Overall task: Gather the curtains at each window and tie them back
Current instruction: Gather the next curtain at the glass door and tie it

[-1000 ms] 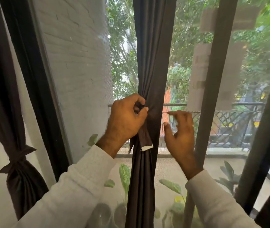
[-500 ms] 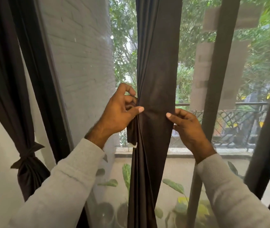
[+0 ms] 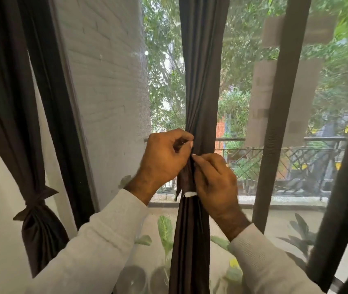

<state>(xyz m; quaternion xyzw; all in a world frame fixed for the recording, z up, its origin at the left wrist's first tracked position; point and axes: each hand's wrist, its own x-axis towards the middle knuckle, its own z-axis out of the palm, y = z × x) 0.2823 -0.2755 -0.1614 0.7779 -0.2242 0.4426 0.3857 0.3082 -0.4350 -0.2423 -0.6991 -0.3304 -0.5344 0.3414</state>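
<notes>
Two hands are working at one gathered dark curtain (image 3: 198,92) hanging mid-window. The left hand (image 3: 164,160) and right hand (image 3: 215,183) are each pinching one dark tie-back strip (image 3: 186,183), both grips closed on it. A second curtain (image 3: 31,219) is hanging tied at far left.

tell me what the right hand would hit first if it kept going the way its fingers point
The right hand points up and left, fingertips already pinching the gathered dark brown curtain. Going on, it would likely meet the left hand right beside it, though depth is hard to judge.
</notes>
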